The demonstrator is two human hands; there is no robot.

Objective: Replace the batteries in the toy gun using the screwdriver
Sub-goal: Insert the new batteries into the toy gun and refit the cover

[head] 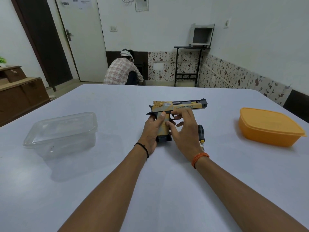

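A gold and black toy gun [180,106] stands at the table's middle, barrel pointing right, grip toward me. My left hand [151,131] grips the gun's handle from the left, thumb laid across it. My right hand [185,129] touches the gun around the trigger guard and the grip's right side, its fingers spread. A screwdriver [201,133] with a black handle and yellow collar lies on the table just right of my right hand, its shaft partly hidden by my wrist.
A clear lidded plastic container [61,133] sits on the white table [150,190] at the left. An orange lidded container [269,127] sits at the right. Beyond the table a person [122,71] crouches on the floor near a door.
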